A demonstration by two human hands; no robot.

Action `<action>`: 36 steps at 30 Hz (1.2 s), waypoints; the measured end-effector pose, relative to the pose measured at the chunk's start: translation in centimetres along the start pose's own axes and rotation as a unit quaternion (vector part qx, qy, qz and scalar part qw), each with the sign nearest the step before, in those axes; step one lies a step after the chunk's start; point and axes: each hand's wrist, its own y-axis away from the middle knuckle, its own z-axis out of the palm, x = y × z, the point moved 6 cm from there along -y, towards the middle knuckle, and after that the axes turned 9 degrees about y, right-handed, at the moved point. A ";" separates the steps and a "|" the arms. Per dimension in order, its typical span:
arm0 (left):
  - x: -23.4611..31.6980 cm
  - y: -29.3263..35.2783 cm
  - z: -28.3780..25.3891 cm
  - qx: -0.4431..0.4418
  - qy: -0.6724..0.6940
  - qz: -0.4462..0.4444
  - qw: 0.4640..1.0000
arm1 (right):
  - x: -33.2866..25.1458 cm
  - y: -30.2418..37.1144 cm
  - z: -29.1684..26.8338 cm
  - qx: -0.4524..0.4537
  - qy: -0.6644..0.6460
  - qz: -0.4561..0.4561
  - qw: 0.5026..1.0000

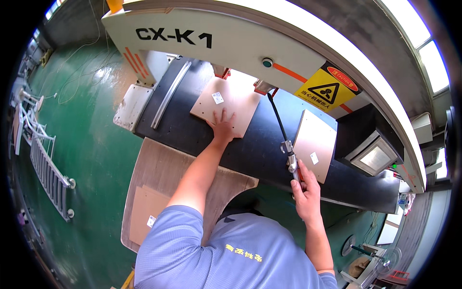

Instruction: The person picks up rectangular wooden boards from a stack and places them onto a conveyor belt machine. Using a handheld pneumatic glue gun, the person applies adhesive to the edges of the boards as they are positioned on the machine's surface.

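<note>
Panel point(239, 98) under spread left hand point(224, 129) — right hand point(307, 192), apart, gripping air gun point(290, 158).

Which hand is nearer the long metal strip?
Left. The left hand rests on a board right of the metal strip; the right hand, holding a blow gun, is farther right.

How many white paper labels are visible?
3: one label on the beige board under the left hand, one on the right board, one on the lowest board. Others may be hidden.

Left head fisheye sat up top and looked down, pretty close, at the left hand point(224, 129) and right hand point(307, 190)
</note>
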 end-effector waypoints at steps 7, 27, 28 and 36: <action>2.5 -2.3 0.2 -0.011 0.006 -0.056 0.998 | -3.2 -3.0 -0.5 0.073 0.052 -0.038 0.995; 0.5 -1.5 0.3 0.046 0.049 0.007 0.998 | -1.2 -1.9 1.9 0.034 -0.003 0.009 0.999; -0.2 -1.2 0.6 0.070 0.050 0.022 0.996 | 0.2 -0.8 2.2 0.012 -0.017 0.029 0.999; -1.7 -1.0 1.6 0.039 -0.019 0.056 0.998 | 13.3 9.6 3.4 -0.095 0.013 0.239 0.966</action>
